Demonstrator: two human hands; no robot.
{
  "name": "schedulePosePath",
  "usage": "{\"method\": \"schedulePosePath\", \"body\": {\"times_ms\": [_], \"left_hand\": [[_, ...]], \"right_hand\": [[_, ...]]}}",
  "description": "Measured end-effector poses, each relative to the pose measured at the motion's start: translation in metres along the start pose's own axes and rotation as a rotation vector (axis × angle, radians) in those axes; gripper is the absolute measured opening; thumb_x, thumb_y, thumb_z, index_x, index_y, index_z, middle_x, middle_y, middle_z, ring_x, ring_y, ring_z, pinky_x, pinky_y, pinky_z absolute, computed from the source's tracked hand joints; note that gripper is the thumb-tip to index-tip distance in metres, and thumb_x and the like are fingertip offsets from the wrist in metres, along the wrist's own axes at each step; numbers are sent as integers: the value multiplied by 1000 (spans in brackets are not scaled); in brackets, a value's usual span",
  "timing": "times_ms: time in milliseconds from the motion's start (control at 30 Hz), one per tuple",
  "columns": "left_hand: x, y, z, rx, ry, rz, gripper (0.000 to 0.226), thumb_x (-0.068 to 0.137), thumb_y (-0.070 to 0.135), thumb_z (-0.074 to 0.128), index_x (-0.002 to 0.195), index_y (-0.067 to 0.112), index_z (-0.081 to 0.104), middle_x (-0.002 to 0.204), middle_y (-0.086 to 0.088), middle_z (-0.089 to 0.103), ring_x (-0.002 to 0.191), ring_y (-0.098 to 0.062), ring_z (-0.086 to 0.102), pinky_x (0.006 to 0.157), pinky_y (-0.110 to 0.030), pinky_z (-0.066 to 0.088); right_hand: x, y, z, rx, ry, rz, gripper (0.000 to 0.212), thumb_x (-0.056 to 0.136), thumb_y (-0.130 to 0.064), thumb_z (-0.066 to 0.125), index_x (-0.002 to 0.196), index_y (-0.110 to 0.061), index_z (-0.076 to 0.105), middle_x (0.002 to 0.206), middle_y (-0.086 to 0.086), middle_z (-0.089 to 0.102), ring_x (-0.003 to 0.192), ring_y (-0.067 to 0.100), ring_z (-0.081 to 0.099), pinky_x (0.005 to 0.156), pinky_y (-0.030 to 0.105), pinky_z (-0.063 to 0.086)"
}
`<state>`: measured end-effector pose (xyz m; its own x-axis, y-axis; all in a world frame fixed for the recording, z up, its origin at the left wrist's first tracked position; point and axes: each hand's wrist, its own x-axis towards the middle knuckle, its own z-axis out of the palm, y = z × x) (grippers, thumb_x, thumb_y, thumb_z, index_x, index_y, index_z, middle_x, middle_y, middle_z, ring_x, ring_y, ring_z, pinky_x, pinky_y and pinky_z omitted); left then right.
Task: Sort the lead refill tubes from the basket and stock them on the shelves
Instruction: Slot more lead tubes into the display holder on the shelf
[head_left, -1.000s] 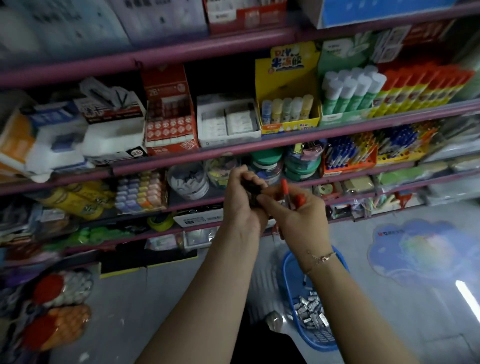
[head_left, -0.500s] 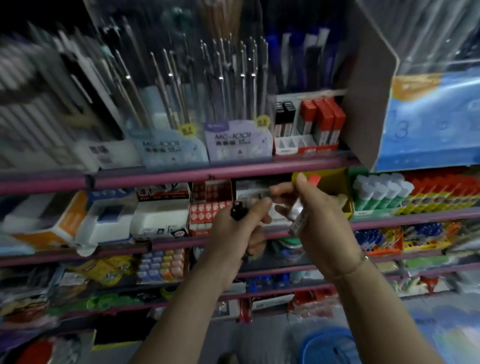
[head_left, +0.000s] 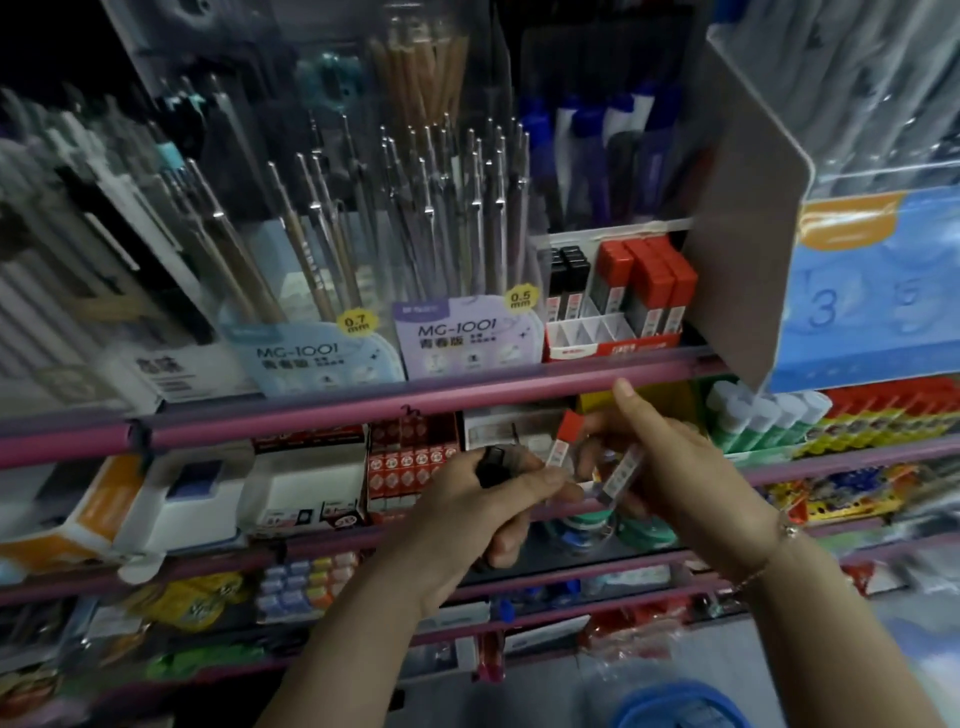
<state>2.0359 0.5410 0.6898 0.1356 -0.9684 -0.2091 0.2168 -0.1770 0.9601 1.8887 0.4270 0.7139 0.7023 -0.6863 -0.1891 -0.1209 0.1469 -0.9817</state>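
Crowding hands: pink shelf rail, pencil displays w/ tubes.

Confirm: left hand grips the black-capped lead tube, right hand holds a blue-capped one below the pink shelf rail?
Not quite. The head view shows the right hand holding a red-capped lead tube, not blue. The left hand does grip the black-capped tube, below the pink shelf rail.

Two bare forearms, no sleeves in view; left hand without rings or watch as far as visible; right hand likewise ringless on the visible side; thin metallic chain bracelet at right wrist, fine links, one small pale bead or charm near the wrist bone; nails short, unpainted where visible.
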Motion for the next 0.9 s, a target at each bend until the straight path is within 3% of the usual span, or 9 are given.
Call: {"method": "schedulePosePath", "body": {"times_ms": [100, 233, 400, 533, 667, 733, 767, 867, 900], "left_hand": [[5, -2, 10, -13, -41, -65, 16, 86, 22, 69, 75, 12, 63, 49, -3, 47, 38, -8, 37, 39, -18, 32], [5, -3, 16, -26, -51, -114, 34, 87, 23, 67, 103, -5, 61, 85, -19, 69, 41, -6, 38, 40, -17, 33], [1, -4, 16, -27, -121, -162, 19, 89, 29, 64, 96, 12, 70, 89, -20, 70, 43, -4, 38, 41, -15, 33], [-5, -7, 20, -34, -21, -184, 24, 86, 34, 66, 92, 11, 70, 98, -30, 64, 45, -6, 38, 41, -18, 33], [10, -13, 27, 35, 104, -228, 28, 92, 25, 59, 98, 0, 67, 98, -31, 65, 48, -13, 47, 45, -27, 41], [19, -18, 33, 146, 123, -280, 29, 98, 17, 48, 106, -10, 57, 109, -39, 58, 71, -31, 58, 70, -46, 55], [22, -21, 35, 154, 141, -296, 24, 99, 15, 46, 103, -5, 57, 105, -37, 60, 78, -33, 58, 78, -50, 54], [11, -22, 34, 73, 217, -141, 19, 90, 26, 59, 77, 14, 67, 57, -2, 61, 47, -12, 49, 46, -25, 45], [0, -18, 33, 34, 209, -113, 20, 88, 29, 62, 74, 16, 68, 53, 2, 60, 42, -10, 45, 43, -23, 39]], "right_hand": [[2, 7, -9, 45, -117, 6, 62, 80, -66, 45, 86, -9, 70, 43, 4, 45, 37, 14, 36, 40, 19, 32], [3, 13, -15, 81, -279, -28, 50, 87, -45, 52, 84, 4, 63, 54, 12, 55, 41, 16, 43, 40, 21, 38], [5, 18, -11, 97, -366, 49, 27, 80, -30, 63, 81, -3, 57, 59, 17, 58, 42, 20, 52, 39, 22, 44], [7, 21, -3, 29, -310, 36, 31, 82, -30, 61, 77, -1, 52, 54, 19, 54, 38, 22, 50, 36, 23, 40], [7, 27, 3, 103, -180, 30, 32, 90, -25, 57, 66, -6, 48, 38, 6, 44, 32, 18, 39, 40, 25, 27], [6, 28, 6, 183, -166, 79, 34, 92, -25, 55, 63, -9, 47, 35, 4, 38, 31, 17, 35, 44, 28, 24], [5, 27, 7, 218, -164, 108, 35, 92, -25, 54, 61, -10, 47, 34, 4, 36, 31, 17, 33, 43, 26, 26], [5, 25, 13, 240, -127, 132, 36, 94, -24, 53, 62, -10, 45, 34, 1, 37, 30, 15, 31, 36, 20, 33], [6, 23, 14, 213, -106, 111, 36, 94, -24, 52, 63, -9, 45, 35, 0, 39, 29, 13, 34, 35, 19, 34]]}}
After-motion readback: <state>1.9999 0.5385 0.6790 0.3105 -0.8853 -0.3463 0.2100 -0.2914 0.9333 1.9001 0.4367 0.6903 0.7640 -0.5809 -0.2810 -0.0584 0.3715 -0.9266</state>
